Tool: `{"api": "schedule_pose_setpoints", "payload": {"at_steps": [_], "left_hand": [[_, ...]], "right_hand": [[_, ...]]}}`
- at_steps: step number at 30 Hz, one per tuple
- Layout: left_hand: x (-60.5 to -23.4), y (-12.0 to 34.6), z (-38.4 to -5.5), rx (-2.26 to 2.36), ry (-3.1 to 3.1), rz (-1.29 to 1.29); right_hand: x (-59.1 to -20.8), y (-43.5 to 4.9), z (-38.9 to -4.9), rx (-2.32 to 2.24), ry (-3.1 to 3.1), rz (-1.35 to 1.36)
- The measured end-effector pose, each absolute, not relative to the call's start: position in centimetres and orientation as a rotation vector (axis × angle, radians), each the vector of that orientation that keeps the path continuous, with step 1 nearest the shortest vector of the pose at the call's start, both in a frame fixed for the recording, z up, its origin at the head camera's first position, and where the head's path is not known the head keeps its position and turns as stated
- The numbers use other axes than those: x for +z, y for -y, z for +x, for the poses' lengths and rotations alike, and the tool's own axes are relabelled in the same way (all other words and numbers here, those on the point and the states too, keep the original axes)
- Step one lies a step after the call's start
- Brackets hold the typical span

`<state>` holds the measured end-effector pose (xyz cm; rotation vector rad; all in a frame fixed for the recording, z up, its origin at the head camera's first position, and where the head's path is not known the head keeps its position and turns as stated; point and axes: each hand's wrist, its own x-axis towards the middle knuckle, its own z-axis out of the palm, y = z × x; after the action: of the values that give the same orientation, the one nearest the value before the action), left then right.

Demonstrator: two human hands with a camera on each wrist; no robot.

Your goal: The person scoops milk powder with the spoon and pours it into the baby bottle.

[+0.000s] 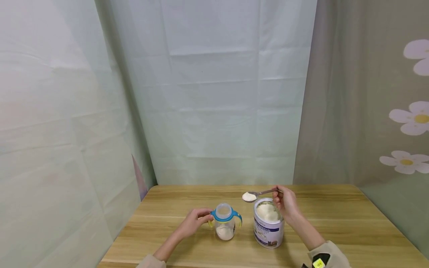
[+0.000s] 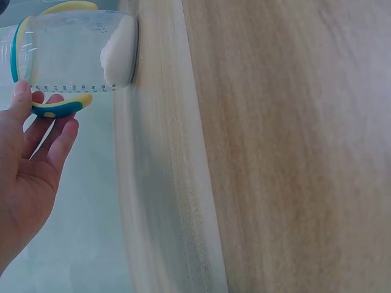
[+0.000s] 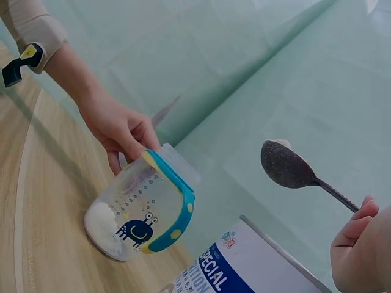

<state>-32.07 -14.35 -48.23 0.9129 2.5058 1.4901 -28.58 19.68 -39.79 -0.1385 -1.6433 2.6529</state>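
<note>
Heaped spoon held between tin and bottle

Nearest, the cuff of a pale sleeve (image 1: 330, 255) with a dark device on it crosses the edge of the table (image 1: 321, 212). Just past it stands the tin (image 1: 267, 234), upright and lidless, with pale powder inside. To its left and a little apart, the two-handled bottle (image 1: 223, 217) stands upright with powder (image 1: 225, 232) in its bottom. The left hand (image 1: 196, 222) pinches the bottle's nearer handle (image 2: 61, 108) between thumb and fingers, the other fingers loosely bent.

Beyond the tin's rim, the right hand (image 1: 285, 203) grips the spoon (image 1: 264, 192) by its handle, fingers closed on it. The bowl carries a heap of powder (image 1: 249, 196), level, beside the rim on the bottle's side.

The step in hand looks like carrying one scoop across. The next move probably calls for bringing the bowl over the bottle's mouth, keeping it level, then tipping slowly; the mouth looks narrow, so powder could spill.

Farthest off hangs a pale curtain (image 1: 214, 111).
</note>
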Motion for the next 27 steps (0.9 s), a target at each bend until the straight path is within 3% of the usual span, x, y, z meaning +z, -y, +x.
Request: {"api": "schedule_pose_setpoints", "payload": {"at_steps": [27], "left_hand": [[-48.8,14.6,-32.6,1.494,-2.490,0.918]], "right_hand": [[-40.0,-18.7,-28.6,2.670,1.655,-0.103]]}}
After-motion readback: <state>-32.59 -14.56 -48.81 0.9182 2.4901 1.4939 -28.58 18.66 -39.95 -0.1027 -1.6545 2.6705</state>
